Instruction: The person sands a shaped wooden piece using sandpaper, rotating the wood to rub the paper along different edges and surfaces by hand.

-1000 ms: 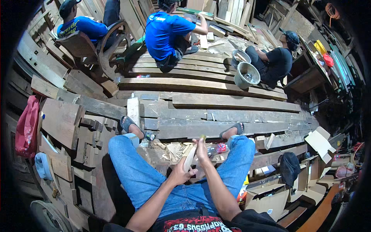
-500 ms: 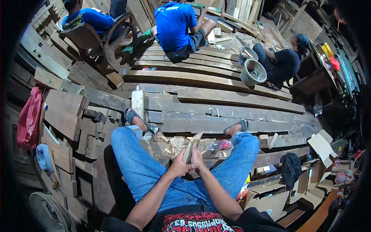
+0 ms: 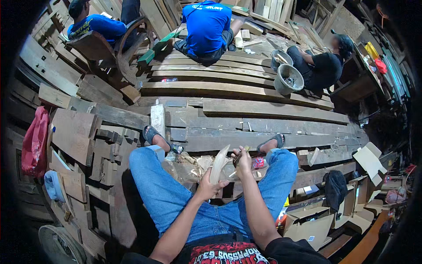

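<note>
My left hand (image 3: 205,188) is closed around the lower end of a pale, curved piece that looks like carved wood (image 3: 218,165). Its tapered tip points up and away from me, between my knees. Just right of the piece and apart from it, my right hand (image 3: 243,162) is closed on a small yellowish-brown scrap (image 3: 247,148); the fingers cover most of it, so its kind is unclear. Below both hands are my legs in blue jeans (image 3: 160,176).
Wood shavings (image 3: 200,163) and a bottle with a red label (image 3: 259,163) lie beyond my hands. Long planks (image 3: 263,105) stretch ahead. A bucket (image 3: 289,80) stands near a seated person (image 3: 323,66); two people in blue shirts sit farther off. Cardboard boxes (image 3: 307,226) are at right, stacked boards (image 3: 72,136) at left.
My right hand has come off the pale curved piece and moved right with the small scrap. The piece now stands more exposed in my left hand. The middle person in blue leans farther forward.
</note>
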